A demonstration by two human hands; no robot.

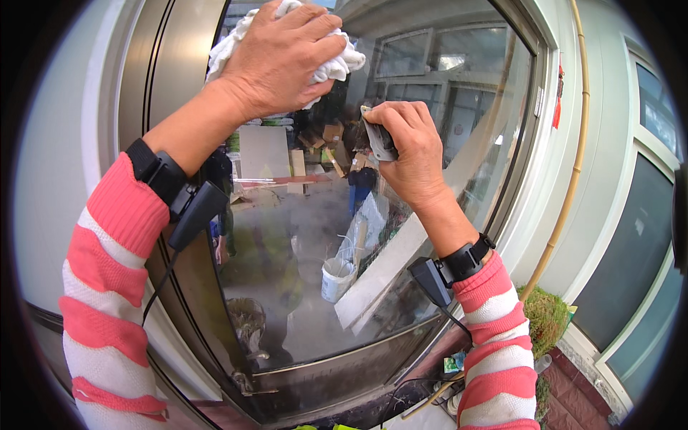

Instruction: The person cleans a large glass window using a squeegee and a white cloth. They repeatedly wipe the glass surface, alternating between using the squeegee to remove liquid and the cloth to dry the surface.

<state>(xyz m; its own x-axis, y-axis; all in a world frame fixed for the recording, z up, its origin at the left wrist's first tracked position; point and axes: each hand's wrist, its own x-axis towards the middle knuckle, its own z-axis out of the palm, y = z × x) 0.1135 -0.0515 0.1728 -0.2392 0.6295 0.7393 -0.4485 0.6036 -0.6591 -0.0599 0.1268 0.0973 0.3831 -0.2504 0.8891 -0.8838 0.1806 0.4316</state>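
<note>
A bunched white cloth (pixel 344 60) is pressed under my left hand (pixel 285 59) against the upper left of a window's glass pane (pixel 312 231). Lower and to the right, my right hand (pixel 411 145) grips a flat grey scraper-like tool (pixel 378 141) close to the glass; its exact kind is unclear. The pane is set in a brown metal frame (pixel 322 373) and looks hazy and streaked in its lower part. Black straps with small dark devices sit on both wrists.
A metal window handle (pixel 250 384) juts at the frame's lower left. A bamboo pole (pixel 575 177) leans at the right, beside a red tassel (pixel 557 110) and a bushy green plant (pixel 543 317). A bucket, boards and cardboard show in the glass. Below lies a dark cable.
</note>
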